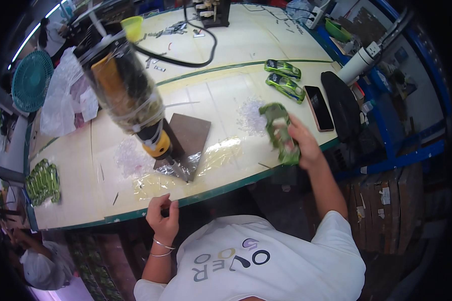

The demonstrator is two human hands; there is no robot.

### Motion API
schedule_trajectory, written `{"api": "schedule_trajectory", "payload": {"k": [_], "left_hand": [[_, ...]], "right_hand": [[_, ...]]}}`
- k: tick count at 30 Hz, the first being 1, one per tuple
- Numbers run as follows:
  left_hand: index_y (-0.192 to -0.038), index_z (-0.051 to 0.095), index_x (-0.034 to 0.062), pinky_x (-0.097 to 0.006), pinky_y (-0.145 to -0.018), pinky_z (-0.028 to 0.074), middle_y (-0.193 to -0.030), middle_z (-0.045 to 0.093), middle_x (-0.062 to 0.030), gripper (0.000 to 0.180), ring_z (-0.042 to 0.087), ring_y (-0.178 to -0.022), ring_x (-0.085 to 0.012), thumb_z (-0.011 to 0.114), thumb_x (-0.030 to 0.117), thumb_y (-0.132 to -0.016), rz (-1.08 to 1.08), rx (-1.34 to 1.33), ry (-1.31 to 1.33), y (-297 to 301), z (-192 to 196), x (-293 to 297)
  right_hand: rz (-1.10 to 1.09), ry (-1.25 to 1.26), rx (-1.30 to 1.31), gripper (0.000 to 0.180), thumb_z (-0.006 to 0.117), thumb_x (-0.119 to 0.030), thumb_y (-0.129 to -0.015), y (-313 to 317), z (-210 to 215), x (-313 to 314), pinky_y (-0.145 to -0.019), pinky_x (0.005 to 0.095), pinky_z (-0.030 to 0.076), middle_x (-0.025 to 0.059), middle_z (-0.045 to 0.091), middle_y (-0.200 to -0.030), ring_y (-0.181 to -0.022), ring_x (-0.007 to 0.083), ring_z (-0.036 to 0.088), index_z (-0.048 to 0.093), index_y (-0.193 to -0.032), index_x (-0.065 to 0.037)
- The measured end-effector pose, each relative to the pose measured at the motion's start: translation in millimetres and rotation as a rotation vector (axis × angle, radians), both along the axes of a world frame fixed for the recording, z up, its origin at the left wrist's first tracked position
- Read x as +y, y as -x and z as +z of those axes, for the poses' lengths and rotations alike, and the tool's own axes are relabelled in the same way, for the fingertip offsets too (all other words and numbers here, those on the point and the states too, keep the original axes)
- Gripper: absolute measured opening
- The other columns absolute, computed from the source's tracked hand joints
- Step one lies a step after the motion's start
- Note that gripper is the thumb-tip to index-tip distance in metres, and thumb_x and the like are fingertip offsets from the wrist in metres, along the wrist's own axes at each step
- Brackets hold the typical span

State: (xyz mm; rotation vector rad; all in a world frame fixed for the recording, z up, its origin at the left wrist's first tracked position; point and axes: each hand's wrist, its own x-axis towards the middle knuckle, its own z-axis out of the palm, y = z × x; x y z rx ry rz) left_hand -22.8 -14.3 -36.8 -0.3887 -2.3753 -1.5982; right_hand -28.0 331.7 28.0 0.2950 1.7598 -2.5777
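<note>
My right hand (pixel 305 140) grips a green toy car body (pixel 281 133) over the right part of the table; the car is blurred by motion. At the table's front edge, my left hand (pixel 163 216) has its fingers curled in, and whatever they may hold is too small or hidden to make out. Above and beyond it, a power screwdriver (pixel 153 138) wrapped in clear plastic points down at a flat metal plate (pixel 191 133). Beside the car lies a pile of small clear pieces (pixel 251 115). A similar pile (pixel 133 156) sits left of the screwdriver.
Two green toy cars (pixel 285 86) rest at the right, near a phone (pixel 319 108) and a black case (pixel 340 103). Several green car bodies (pixel 42 183) lie at the far left. A plastic bag (pixel 63 103) and teal fan (pixel 32 80) stand behind. Another person (pixel 45 266) works at lower left.
</note>
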Motion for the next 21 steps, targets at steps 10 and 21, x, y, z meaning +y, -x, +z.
{"api": "schedule_trajectory", "payload": {"k": [10,21], "left_hand": [[-0.077,0.056,-0.0006,-0.025,-0.047,0.037,-0.061,0.050,-0.0071,0.008,0.048,-0.051,-0.0153,0.059,0.006,-0.073,0.165,0.130,0.174,7.5,-9.4,16.9],[-0.074,0.055,-0.0009,-0.025,-0.045,0.037,-0.059,0.049,-0.0073,0.009,0.046,-0.048,-0.0153,0.060,0.006,-0.072,0.258,0.176,0.204,12.5,-20.7,24.3]], "right_hand": [[0.060,-1.557,-0.044,0.049,0.059,-0.020,-0.072,71.2,-10.7,95.5,-0.096,0.0353,0.027,0.0132,0.044,-0.119,-0.111,0.0290,0.040,0.046,-0.119,-0.017],[-0.503,-1.915,0.207,0.042,0.056,-0.015,-0.070,194.2,-56.9,167.2,-0.092,0.0392,0.029,0.0136,0.044,-0.113,-0.110,0.0273,0.037,0.050,-0.112,-0.012]]}}
